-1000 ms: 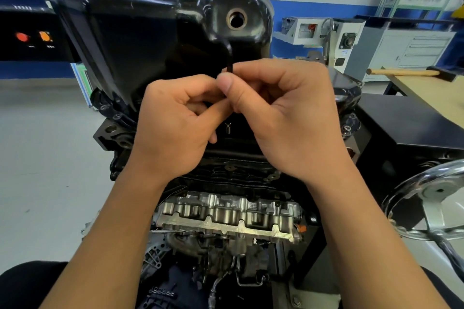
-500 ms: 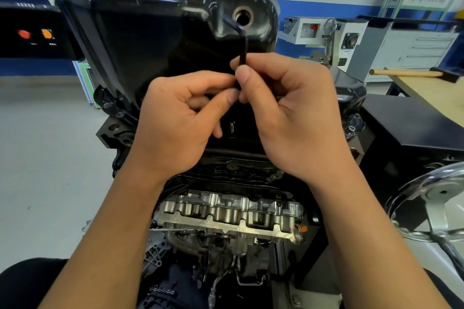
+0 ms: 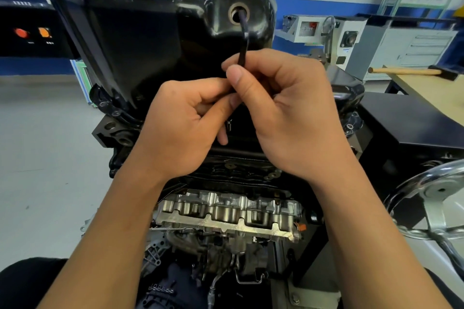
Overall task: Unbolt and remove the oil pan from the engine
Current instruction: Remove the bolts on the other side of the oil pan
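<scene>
The glossy black oil pan [image 3: 140, 40] sits on top of the inverted engine [image 3: 226, 216], right in front of me. Its round drain hole [image 3: 238, 13] is near the pan's upper right. A thin black hex key [image 3: 243, 42] rises from my fingers, and its bent short end reaches into that hole. My right hand [image 3: 291, 113] pinches the key's long shaft between thumb and forefinger. My left hand [image 3: 185, 123] is curled beside it, with its thumb and fingers on the lower part of the key. The key's bottom end is hidden by both hands.
A silver handwheel [image 3: 437, 198] of the engine stand is at the lower right. Behind it stands a black cabinet [image 3: 411, 128], then a wooden bench with a hammer [image 3: 411, 71]. Grey floor [image 3: 45, 158] lies to the left. Pan flange bolts [image 3: 115, 113] show at the left edge.
Both hands have raised the hex key, and its bent tip has gone from below the drain hole into it. The view has shifted slightly.
</scene>
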The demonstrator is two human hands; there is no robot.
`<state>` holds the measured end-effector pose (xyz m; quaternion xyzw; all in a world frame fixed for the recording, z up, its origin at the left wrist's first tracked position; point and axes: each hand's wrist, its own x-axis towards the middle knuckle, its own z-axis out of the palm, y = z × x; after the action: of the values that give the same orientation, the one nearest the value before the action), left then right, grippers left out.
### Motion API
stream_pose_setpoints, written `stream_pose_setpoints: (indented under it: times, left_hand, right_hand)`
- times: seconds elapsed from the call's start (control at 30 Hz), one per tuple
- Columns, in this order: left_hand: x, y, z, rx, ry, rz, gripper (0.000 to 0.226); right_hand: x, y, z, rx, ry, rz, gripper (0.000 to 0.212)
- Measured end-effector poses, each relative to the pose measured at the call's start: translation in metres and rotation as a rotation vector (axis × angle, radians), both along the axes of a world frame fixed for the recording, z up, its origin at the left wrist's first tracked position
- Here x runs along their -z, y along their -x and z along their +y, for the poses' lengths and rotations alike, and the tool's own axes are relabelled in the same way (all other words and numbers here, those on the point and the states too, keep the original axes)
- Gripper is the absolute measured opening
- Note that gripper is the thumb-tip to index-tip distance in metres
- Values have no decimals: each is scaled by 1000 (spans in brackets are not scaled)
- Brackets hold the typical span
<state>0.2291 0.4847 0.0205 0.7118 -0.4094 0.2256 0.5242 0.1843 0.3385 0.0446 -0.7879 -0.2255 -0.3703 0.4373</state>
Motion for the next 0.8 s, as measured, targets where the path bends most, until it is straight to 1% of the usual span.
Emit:
stream_pose_setpoints:
  times: [0.07,0.17,0.23,0.3,0.37,0.43,0.53,0.6,0.7,0.8]
  left_hand:
    - [-1,1,-2,-48,56,7,10]
    - [-2,3,-7,-124,142,13,6]
    - [-1,4,-12,-167,180,-2,12]
    - [0,5,-16,-191,216,-20,16]
    - [1,4,-17,-175,218,-18,10]
    - [0,2,-11,-120,155,-14,6]
    - [-2,-2,-1,-42,68,-27,15]
    - [-3,-1,1,-58,83,-45,13]
    - [-5,4,-3,-127,154,-37,7]
    - [-7,10,-8,-185,194,-31,9]
  right_hand:
    - [1,-1,0,30,-18,-7,14]
    - [2,-2,3,71,-105,-42,15]
    - [2,-1,5,94,-181,-79,12]
    - [2,-1,5,108,-216,-113,14]
    - [2,-1,4,103,-189,-113,12]
    - [2,-1,3,89,-146,-82,12]
    - [0,-2,1,82,-47,-37,17]
    - [0,-2,1,67,-6,-25,20]
    - [2,-1,5,79,-77,-41,18]
    - [1,0,7,103,-184,-66,11]
